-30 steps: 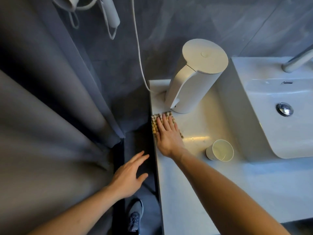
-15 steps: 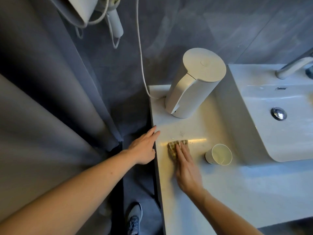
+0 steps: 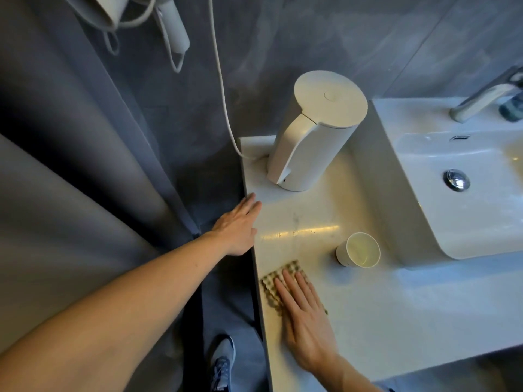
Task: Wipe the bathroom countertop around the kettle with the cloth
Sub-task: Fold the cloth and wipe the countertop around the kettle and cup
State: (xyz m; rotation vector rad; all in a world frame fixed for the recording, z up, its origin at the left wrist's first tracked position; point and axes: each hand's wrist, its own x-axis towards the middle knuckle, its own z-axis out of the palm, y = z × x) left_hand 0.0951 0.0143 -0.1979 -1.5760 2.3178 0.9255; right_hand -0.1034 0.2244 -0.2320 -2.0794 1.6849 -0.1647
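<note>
A white electric kettle (image 3: 314, 137) stands upright at the back left corner of the pale countertop (image 3: 353, 315), its handle facing me. My right hand (image 3: 305, 321) lies flat on a checked yellow-brown cloth (image 3: 278, 281) near the counter's left edge, well in front of the kettle; the palm hides most of the cloth. My left hand (image 3: 239, 226) rests with fingers spread on the counter's left edge, between the cloth and the kettle, holding nothing. A faint smudge shows on the counter between the kettle and the cloth.
A white paper cup (image 3: 358, 250) stands right of the cloth. The white basin (image 3: 452, 176) with a chrome tap (image 3: 481, 96) fills the right side. The kettle's cord (image 3: 220, 72) hangs down the wall. A grey curtain (image 3: 70, 179) hangs left; a hair dryer (image 3: 172, 26) is mounted above.
My right hand has slid the cloth from beside the kettle's base toward me along the counter. My left hand rose from below and came to the counter's left edge.
</note>
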